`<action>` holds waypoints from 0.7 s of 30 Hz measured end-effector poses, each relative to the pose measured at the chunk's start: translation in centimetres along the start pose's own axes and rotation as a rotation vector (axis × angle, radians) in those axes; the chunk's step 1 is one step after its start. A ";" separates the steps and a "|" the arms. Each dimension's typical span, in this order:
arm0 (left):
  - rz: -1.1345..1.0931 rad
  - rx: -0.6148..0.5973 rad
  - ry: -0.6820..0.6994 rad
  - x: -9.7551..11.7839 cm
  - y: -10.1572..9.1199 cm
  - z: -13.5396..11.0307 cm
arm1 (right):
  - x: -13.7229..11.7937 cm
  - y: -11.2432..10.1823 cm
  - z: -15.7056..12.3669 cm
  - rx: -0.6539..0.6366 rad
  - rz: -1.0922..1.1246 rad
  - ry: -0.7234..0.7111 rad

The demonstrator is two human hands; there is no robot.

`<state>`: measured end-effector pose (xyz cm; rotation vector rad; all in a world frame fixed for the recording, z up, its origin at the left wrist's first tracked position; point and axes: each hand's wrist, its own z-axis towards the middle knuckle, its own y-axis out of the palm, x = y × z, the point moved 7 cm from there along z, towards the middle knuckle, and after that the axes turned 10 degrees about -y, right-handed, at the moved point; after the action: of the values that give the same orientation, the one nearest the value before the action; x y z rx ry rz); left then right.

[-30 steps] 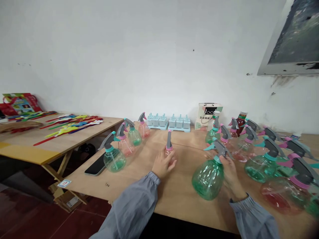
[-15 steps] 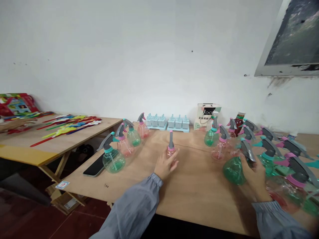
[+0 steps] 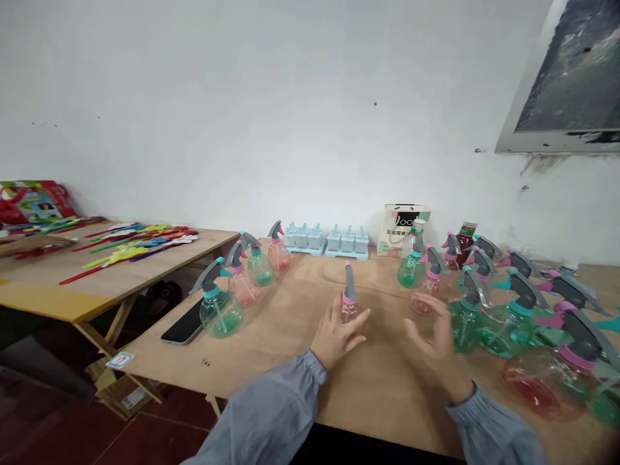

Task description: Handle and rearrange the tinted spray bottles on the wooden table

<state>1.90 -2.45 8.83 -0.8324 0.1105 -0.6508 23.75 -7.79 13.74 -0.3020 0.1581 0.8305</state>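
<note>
My left hand (image 3: pixel 340 330) is wrapped round a pink spray bottle (image 3: pixel 349 305) with a grey trigger head, upright at the middle of the table. Its lower body is mostly hidden behind my fingers. My right hand (image 3: pixel 438 342) is in the air to the right, fingers curved apart with nothing between them. Just right of it stands a green spray bottle (image 3: pixel 465 326), and behind its fingertips is another pink spray bottle (image 3: pixel 433 279). Several more pink and green bottles crowd the right side, among them a large pink spray bottle (image 3: pixel 547 384) near the front.
On the left stand several spray bottles, the nearest a green one (image 3: pixel 220 315) beside a black phone (image 3: pixel 184 323). Pale blue popsicle moulds (image 3: pixel 346 242) and a paper bag (image 3: pixel 394 236) line the wall. A second table (image 3: pixel 159 274) holds colourful flat strips.
My right hand has let go of the green spray bottle and moved left, opening. My left hand, with the pink spray bottle, has shifted slightly right and nearer.
</note>
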 end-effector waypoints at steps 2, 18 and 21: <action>-0.009 0.014 0.008 1.7 -0.1 -0.6 | -0.6 4.9 0.8 -0.191 0.163 0.109; -0.041 0.575 0.028 -6.1 -13.1 -6.6 | 1.0 10.5 1.3 -0.410 0.726 0.520; 0.080 0.852 -0.460 -14.7 -18.5 -7.8 | 1.1 10.6 1.2 -0.345 0.931 0.678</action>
<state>-21.70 -8.18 14.51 -0.1312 -0.5204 -0.3565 16.59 0.12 12.43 -0.8658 0.8373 1.6585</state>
